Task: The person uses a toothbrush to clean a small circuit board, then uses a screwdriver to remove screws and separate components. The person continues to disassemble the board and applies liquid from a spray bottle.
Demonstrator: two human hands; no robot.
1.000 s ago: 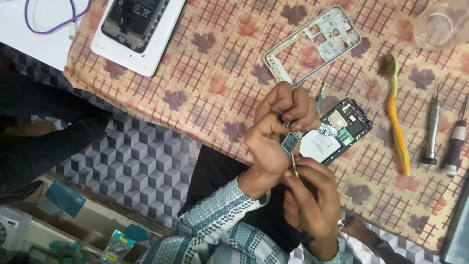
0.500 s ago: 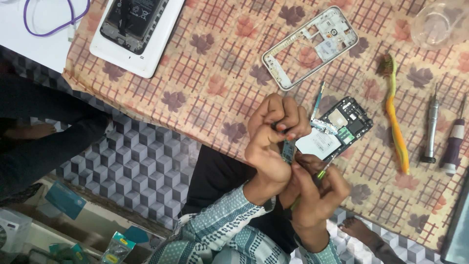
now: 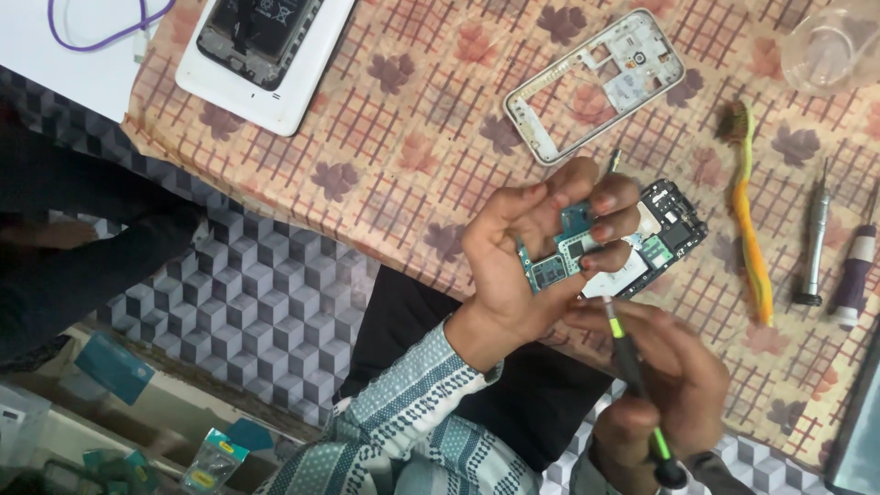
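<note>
Left hand: the left hand (image 3: 522, 266) is raised over the bench edge, fingers curled around a small blue-green circuit board (image 3: 561, 257); the fingertips cover the board's upper edge and the palm hides its left end.
Right hand: the right hand (image 3: 674, 380) sits lower, closed around a slim black screwdriver with a green band (image 3: 628, 353); its tip meets the board's lower edge, the exact contact spot too small to make out. The handle end runs close to the bottom edge of the view.
Circuit board: held in the air just in front of a black phone body with exposed inner parts (image 3: 665, 238), which lies on the bench and is partly hidden behind the fingers.
Bench: a bench (image 3: 412, 137) under a tan cloth with brown leaf and grid print.
Frame: a white empty phone frame (image 3: 596, 82) lies above the hands, well apart from them.
Other phone: a white opened device with dark insides (image 3: 266, 50), cut off at the top.
Tools at right: an orange-handled brush (image 3: 747, 215), a grey metal driver (image 3: 813, 243) and a purple-and-white driver (image 3: 854, 270) lie side by side.
Corner items: a clear plastic cup (image 3: 834, 46), cropped at the top right; a purple cable (image 3: 101, 27) on a white surface, cropped at the top left.
Sleeve: a patterned teal-and-white sleeve (image 3: 412, 412) covers the left forearm.
</note>
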